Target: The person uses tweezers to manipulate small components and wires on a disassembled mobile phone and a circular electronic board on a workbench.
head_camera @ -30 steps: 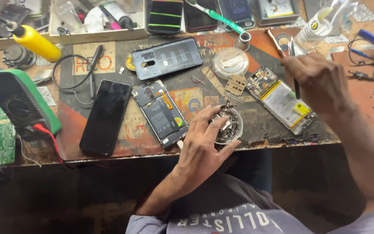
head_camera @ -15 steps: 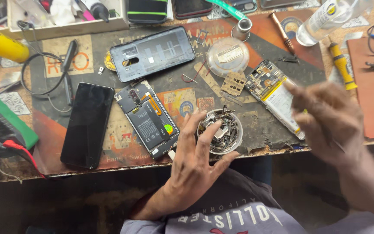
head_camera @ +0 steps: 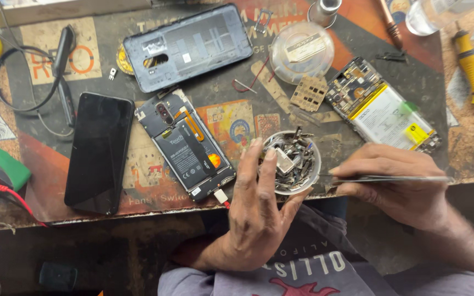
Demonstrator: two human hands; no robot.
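Metal scraps: a small white bowl [head_camera: 292, 163] heaped with little metal parts sits at the near edge of the bench, just right of the opened phone [head_camera: 186, 145] with its battery showing.
Left hand [head_camera: 259, 211]: fingers spread and laid over the bowl's left rim, fingertips among the parts; it steadies the bowl and grips nothing. It lies much as it did a second ago.
Right hand [head_camera: 399, 183]: closed in a pinch on slim tweezers [head_camera: 382, 178], tips pointing left at the bowl's right rim. A second ago it was far off over the second opened phone [head_camera: 382, 112]; now it has come near and low beside the bowl.
Meaning: judged from this, picking through the bowl is the work in hand, with both hands gathered on it.
Tweezer tips: whether they hold a part cannot be told.
Left side: a black phone [head_camera: 99, 153] lies face up; a dark back cover [head_camera: 188, 48] lies farther off.
Far side: a clear round lid [head_camera: 302, 52] and a yellow-handled screwdriver [head_camera: 470, 66] lie untouched.
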